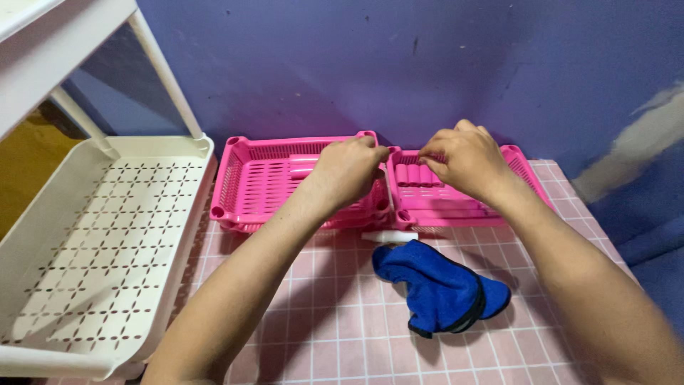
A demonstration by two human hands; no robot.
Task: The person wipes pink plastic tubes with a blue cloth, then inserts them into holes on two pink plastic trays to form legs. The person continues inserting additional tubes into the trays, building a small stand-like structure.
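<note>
Head view, looking down over a pink checked tabletop (335,321).

Centre of frame: left hand (347,173) raised over the near right corner of a pink slotted basket (263,182), fingers curled in, tips pinched together toward the right. Cannot tell whether anything sits between the fingertips.

Just right of centre: right hand (463,158) hovering over a second pink basket (524,175), fingers bent, thumb and forefinger pinched and pointing left toward the other hand. Nothing clearly visible in the pinch; too small to tell. Fingertips of the two hands near each other, small gap between them.

Inside second basket: row of short pink tubes (417,175) lying side by side, directly below the right hand. Both baskets side by side at the back of the table, against a purple wall (399,64).

Below the baskets, lower centre: crumpled blue cloth (442,289) with dark edging, lying on the tabletop. Small white object (388,236) just above the cloth, touching the front edge of the baskets; kind unclear.

Left side of frame: white perforated shelf tray (100,235) with white uprights, beside the left basket.
</note>
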